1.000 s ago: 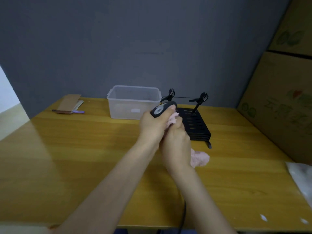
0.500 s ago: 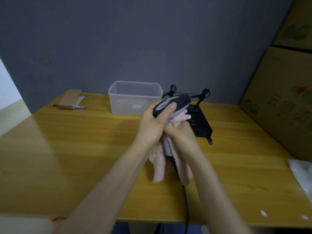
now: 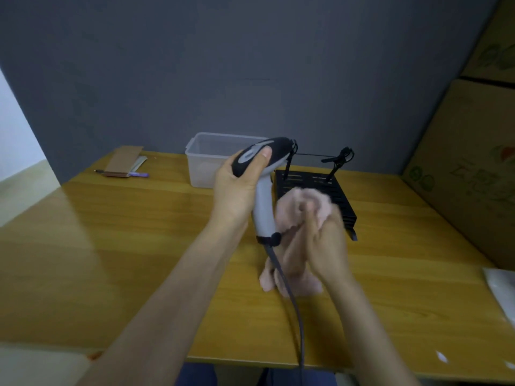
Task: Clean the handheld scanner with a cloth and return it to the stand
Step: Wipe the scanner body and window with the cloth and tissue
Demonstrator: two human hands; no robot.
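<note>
My left hand [image 3: 237, 188] grips the head of the handheld scanner [image 3: 264, 207], a dark head on a grey handle, held upright above the wooden table [image 3: 139, 246]. Its grey cable [image 3: 292, 302] hangs down past the table's front edge. My right hand [image 3: 320, 246] holds a pink cloth [image 3: 306, 204] bunched just right of the handle, with a loose end dangling below. Behind them, the black slotted stand [image 3: 312, 182] with two upright clips sits on the table.
A clear plastic box [image 3: 206, 160] stands at the back, left of the stand. Cardboard pieces and a purple pen [image 3: 125, 168] lie at the far left. Large cartons [image 3: 473, 176] line the right side. A white plastic bag [image 3: 501, 291] lies at the right edge.
The scanner has been lifted higher and its grey handle is now exposed. My right hand with the cloth slid down and to the right off the handle.
</note>
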